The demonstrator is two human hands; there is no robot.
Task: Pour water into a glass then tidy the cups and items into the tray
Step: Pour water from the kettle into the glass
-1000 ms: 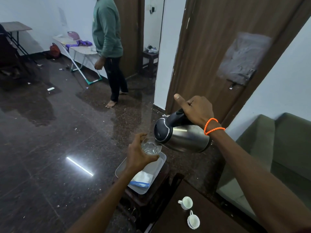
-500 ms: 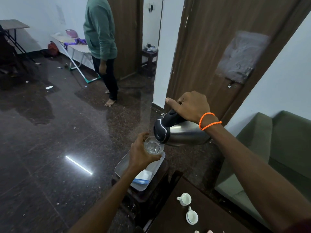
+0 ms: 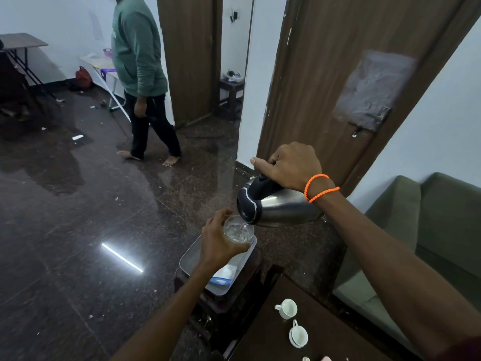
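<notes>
The right hand is closed around the black plastic handle of a rounded, brushed stainless-steel kettle, which is tipped nearly horizontal with its black lid end facing left; an orange beaded cord circles the wrist. A thin stream of water leaves the spout and falls into a clear, round drinking glass, gripped from the left side by the left hand with fingers wrapped around its wall. The glass is held above the far end of a pale grey rectangular plastic tray with rounded corners, which rests on a small dark wooden stand; a white-and-blue packet lies in the tray's near half (partly hidden by the left forearm). On the dark brown tabletop, near its left edge, stand two small white ceramic cups with handles, just apart from each other. Beyond, a person in a green sweatshirt stands barefoot on the polished dark stone floor. A green upholstered sofa occupies the right side.
</notes>
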